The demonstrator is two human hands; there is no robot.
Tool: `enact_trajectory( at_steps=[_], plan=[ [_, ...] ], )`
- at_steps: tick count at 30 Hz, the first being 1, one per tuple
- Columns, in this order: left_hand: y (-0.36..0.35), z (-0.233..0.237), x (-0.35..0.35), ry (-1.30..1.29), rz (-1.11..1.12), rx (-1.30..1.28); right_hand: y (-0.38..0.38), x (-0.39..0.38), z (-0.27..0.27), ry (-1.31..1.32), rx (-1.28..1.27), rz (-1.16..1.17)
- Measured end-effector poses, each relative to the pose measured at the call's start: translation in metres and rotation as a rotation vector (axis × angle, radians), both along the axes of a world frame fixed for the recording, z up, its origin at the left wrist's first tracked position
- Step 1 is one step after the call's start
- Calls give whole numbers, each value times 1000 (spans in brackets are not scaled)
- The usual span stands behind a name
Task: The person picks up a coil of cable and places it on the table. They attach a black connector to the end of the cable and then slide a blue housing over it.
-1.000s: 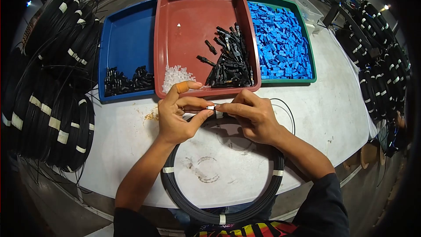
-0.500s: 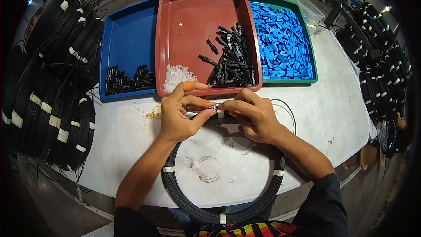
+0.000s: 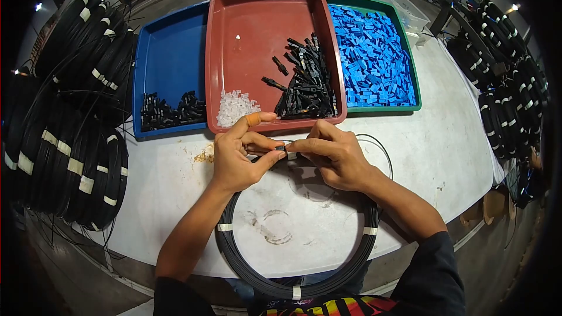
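Note:
Between thumb and fingertips, my left hand (image 3: 239, 155) pinches a small black connector (image 3: 281, 148). My right hand (image 3: 336, 155) is closed at the connector's right end, thumb and index finger pressed together against it; its other fingers are curled and the exact grip is partly hidden. Below both hands lies a coil of black cable (image 3: 230, 251), bound with white tape bands. A thin loose loop of the cable (image 3: 386, 155) curves out to the right behind my right hand. An orange band wraps my left index finger.
A red tray (image 3: 263, 17) holds black connectors (image 3: 304, 90) and small clear pieces (image 3: 236, 108). Beside it stand a blue tray (image 3: 170, 52) with black parts and a green tray (image 3: 417, 102) of blue pieces (image 3: 377, 58). Cable coils (image 3: 76, 158) are stacked left, more coils (image 3: 509, 111) right.
The connector's visible side has gone from light and silvery to dark. Both hands stay close together, with only slight finger movement; the whole view has shifted a little.

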State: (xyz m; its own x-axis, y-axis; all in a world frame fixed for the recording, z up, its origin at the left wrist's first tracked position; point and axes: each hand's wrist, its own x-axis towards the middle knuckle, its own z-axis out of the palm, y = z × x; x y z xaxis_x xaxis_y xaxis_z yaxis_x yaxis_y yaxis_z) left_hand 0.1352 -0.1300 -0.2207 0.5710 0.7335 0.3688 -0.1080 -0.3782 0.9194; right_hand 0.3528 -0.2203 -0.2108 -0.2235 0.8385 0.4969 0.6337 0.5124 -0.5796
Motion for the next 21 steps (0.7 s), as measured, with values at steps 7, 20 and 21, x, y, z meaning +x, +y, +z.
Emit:
enact_trajectory(
  at_steps=[7, 20, 21],
  plan=[
    [-1, -1, -1, 53, -2, -30, 0, -4, 4, -21, 48, 5],
    [110, 32, -15, 577, 126, 834, -1, 0, 3, -77, 18, 98],
    [110, 32, -13, 582, 128, 836, 0, 0, 2, -80, 16, 112]
  ],
)
